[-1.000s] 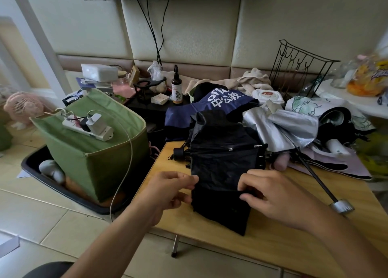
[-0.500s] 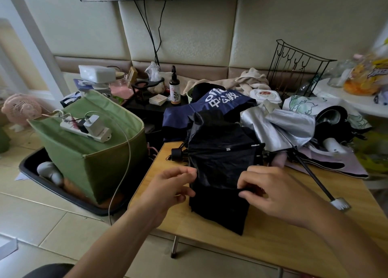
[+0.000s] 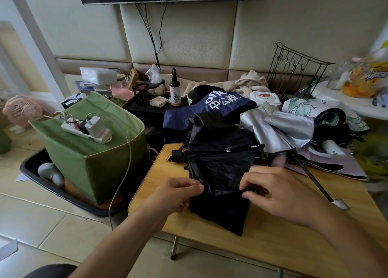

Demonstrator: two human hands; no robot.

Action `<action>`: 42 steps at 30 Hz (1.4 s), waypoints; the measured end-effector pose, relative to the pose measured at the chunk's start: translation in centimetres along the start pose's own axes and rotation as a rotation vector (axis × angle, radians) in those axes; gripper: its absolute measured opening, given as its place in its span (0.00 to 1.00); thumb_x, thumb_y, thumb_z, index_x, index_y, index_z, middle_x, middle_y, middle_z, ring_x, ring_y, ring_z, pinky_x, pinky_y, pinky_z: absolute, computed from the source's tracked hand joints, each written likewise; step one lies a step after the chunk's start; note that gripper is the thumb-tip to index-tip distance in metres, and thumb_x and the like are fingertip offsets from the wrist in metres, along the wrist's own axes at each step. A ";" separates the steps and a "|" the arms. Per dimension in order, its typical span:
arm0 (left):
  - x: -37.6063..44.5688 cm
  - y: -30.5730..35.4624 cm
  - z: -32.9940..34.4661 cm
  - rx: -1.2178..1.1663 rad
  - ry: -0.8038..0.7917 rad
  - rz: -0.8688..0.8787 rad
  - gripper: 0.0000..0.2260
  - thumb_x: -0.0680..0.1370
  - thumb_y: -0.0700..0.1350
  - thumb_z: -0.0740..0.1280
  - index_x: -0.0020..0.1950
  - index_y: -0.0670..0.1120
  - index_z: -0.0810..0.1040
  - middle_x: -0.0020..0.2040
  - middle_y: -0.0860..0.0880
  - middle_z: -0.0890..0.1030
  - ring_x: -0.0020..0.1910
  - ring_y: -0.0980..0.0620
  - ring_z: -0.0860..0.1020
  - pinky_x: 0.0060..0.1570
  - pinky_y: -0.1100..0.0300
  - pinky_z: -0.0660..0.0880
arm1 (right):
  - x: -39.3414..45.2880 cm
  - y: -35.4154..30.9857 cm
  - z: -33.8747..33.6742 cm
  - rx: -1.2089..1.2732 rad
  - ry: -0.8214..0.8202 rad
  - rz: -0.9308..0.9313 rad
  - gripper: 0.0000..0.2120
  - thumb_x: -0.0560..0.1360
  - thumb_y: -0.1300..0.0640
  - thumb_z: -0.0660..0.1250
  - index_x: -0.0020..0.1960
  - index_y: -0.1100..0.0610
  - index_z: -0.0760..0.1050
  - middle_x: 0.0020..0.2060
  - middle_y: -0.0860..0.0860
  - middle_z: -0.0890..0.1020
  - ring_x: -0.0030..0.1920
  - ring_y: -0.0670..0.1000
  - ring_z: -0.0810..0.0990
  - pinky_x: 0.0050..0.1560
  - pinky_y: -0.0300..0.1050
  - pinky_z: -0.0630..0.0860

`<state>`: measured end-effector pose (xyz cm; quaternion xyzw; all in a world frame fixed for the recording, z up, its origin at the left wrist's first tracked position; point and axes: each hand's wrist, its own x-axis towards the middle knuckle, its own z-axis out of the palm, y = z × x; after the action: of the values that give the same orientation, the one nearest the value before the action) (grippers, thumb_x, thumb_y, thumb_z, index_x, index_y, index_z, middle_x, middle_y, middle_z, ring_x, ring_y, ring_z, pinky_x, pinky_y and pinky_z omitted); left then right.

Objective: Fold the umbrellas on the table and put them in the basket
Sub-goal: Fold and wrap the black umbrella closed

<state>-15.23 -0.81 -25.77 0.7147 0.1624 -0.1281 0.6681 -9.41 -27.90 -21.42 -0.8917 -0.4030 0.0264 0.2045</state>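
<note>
Your left hand (image 3: 178, 193) and right hand (image 3: 279, 191) both pinch the crumpled black fabric umbrella (image 3: 220, 164) on the wooden table (image 3: 273, 242) — green fabric basket (image 3: 94, 158) sits far left.

Light wooden tabletop (image 3: 273, 235) on thin metal legs, rounded near-left corner, grain running left to right. Directly on it, at the near middle: black umbrella (image 3: 220, 172), half collapsed, handle end toward the left edge, one fabric panel draped toward the near edge. Further right: a thin black shaft with a silver cap (image 3: 339, 204) lying slanted on the bare wood. Heaped at the far right: silver umbrella (image 3: 279, 128), with a pale lilac canopy (image 3: 336, 170) spread flat beneath. At the far edge: navy umbrella with white lettering (image 3: 210, 107), overhanging the far-left corner. Bare wood along the near edge and near right.
</note>
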 end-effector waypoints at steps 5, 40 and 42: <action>0.4 0.1 -0.4 -0.073 0.070 -0.025 0.09 0.77 0.46 0.74 0.52 0.42 0.86 0.41 0.51 0.83 0.33 0.57 0.73 0.35 0.64 0.69 | -0.2 0.4 -0.2 -0.004 -0.025 0.031 0.04 0.79 0.49 0.70 0.47 0.41 0.76 0.46 0.38 0.76 0.46 0.45 0.77 0.46 0.36 0.66; 0.2 0.8 -1.2 0.171 -0.036 0.031 0.10 0.77 0.46 0.74 0.48 0.38 0.84 0.36 0.49 0.77 0.35 0.56 0.72 0.39 0.61 0.67 | -0.3 0.8 -1.0 0.041 -0.005 0.055 0.08 0.75 0.49 0.75 0.44 0.43 0.75 0.45 0.41 0.77 0.40 0.48 0.77 0.42 0.33 0.67; 0.2 1.0 -1.4 0.098 -0.066 0.018 0.07 0.78 0.44 0.73 0.47 0.40 0.84 0.36 0.51 0.78 0.34 0.56 0.72 0.38 0.62 0.68 | -0.4 1.0 -1.0 0.078 -0.037 0.097 0.10 0.74 0.45 0.76 0.45 0.44 0.74 0.47 0.40 0.77 0.39 0.47 0.76 0.41 0.33 0.69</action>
<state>-14.68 0.50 -24.90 0.7434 0.1272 -0.1533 0.6386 -8.78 -29.08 -20.97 -0.9008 -0.3619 0.0684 0.2302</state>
